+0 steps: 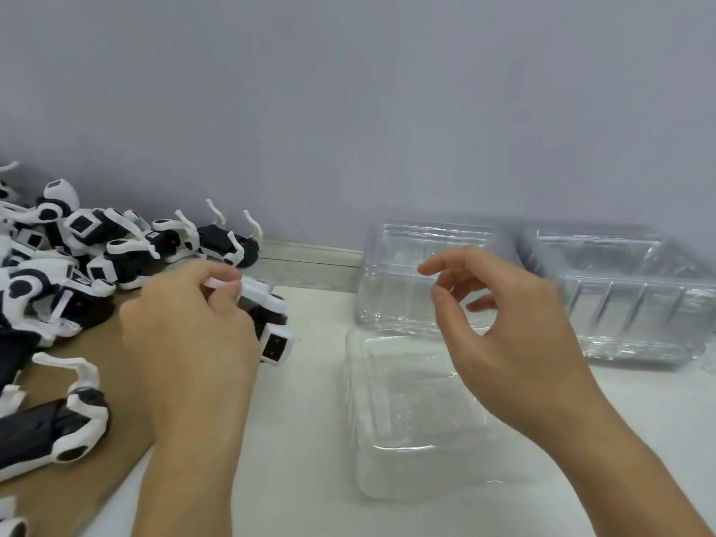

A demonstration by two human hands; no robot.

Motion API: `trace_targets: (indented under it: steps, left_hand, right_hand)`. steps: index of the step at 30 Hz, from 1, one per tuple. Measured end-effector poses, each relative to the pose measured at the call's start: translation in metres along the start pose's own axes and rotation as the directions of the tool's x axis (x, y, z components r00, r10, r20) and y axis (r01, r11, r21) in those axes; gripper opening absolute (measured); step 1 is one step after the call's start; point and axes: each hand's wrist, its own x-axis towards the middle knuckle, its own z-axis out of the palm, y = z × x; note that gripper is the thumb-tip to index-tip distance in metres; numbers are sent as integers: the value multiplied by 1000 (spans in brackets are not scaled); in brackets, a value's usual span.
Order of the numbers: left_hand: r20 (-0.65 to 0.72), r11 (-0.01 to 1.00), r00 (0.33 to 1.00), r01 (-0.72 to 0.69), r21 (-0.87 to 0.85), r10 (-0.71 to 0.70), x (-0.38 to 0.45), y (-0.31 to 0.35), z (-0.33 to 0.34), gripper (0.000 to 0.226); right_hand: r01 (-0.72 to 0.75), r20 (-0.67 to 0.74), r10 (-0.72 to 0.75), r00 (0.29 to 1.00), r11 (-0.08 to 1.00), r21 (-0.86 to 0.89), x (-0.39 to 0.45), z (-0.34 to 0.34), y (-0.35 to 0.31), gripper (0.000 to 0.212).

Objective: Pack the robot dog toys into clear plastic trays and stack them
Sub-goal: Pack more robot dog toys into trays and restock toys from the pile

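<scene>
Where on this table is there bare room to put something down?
Bare white table lies between the left hand and the near clear tray. The cardboard at left is crowded with robot dog toys; tray stacks fill the back right.

Toy packing bench: heaped black-and-white plastic robot dog toys (77, 257) left of stacked clear plastic trays (426, 273), against plain grey wall (348, 91).
</scene>
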Motion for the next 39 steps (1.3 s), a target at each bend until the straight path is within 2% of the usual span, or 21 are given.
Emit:
trace_targets:
  steps: [2,4,8,11,14,16,18,20,21,22,24,25,27,29,31,33,35,39]
  left_hand:
    - [-13,965,1000,-28,-261,25,-2,13,-2,28]
    - [-2,896,1000,-25,-443,27,-6,27,-3,29]
    - [126,672,992,106,-733,-19,-22,56,6,32]
    - [307,492,949,300,-817,-69,-39,73,17,21]
    - [497,304,864,497,-813,-81,-51,81,29,15]
    - [599,243,799,593,-768,-57,-58,82,35,21]
    - [675,248,737,661,-708,-37,-63,82,40,24]
    - [708,310,706,676,-668,-15,-65,79,43,19]
    - [692,373,722,645,-667,-10,-64,77,45,16]
    - [644,478,765,564,-674,7,-63,73,46,13]
    - [473,711,878,283,-644,79,-56,62,46,10]
    - [390,780,913,158,-606,117,-53,56,46,9]
    - [317,852,938,48,-521,141,-46,43,47,16]
    - [381,888,921,112,-445,75,-45,29,52,20]
    - [533,877,846,275,-394,-26,-48,19,60,20]
    - [639,824,764,419,-381,-92,-54,17,67,26]
    - [669,792,736,466,-394,-100,-57,17,71,34]
    - [706,744,705,506,-436,-66,-59,17,71,28]
  right_hand:
    - [23,15,-24,1000,999,27,-6,4,-2,32]
    - [49,5,-50,999,997,57,-11,7,-3,45]
    - [125,-10,-125,992,988,93,-10,9,1,68]
    - [164,-55,-159,986,981,105,-7,6,4,73]
    - [205,-148,-195,969,977,56,-5,-2,11,65]
    - [222,-185,-220,958,975,-12,-3,-7,15,59]
    - [230,-205,-237,950,971,-57,-2,-10,19,50]
    - [217,-215,-231,949,972,-84,-1,-13,23,39]
    - [203,-209,-217,954,975,-86,-1,-15,25,35]
    - [182,-196,-195,961,980,-82,0,-17,27,31]
    - [127,-160,-134,978,990,-57,0,-23,30,32]
    - [87,-142,-91,986,996,-30,0,-27,31,35]
    - [8,-102,-6,995,1000,18,0,-34,32,40]
    - [-22,-48,22,999,1000,5,1,-39,32,30]
    - [-51,24,51,998,998,-23,2,-40,30,24]
    - [-35,114,42,993,998,-60,2,-38,29,25]
    - [-48,214,64,975,996,-78,0,-33,26,22]
    - [-34,345,114,932,973,-229,-5,-24,27,18]
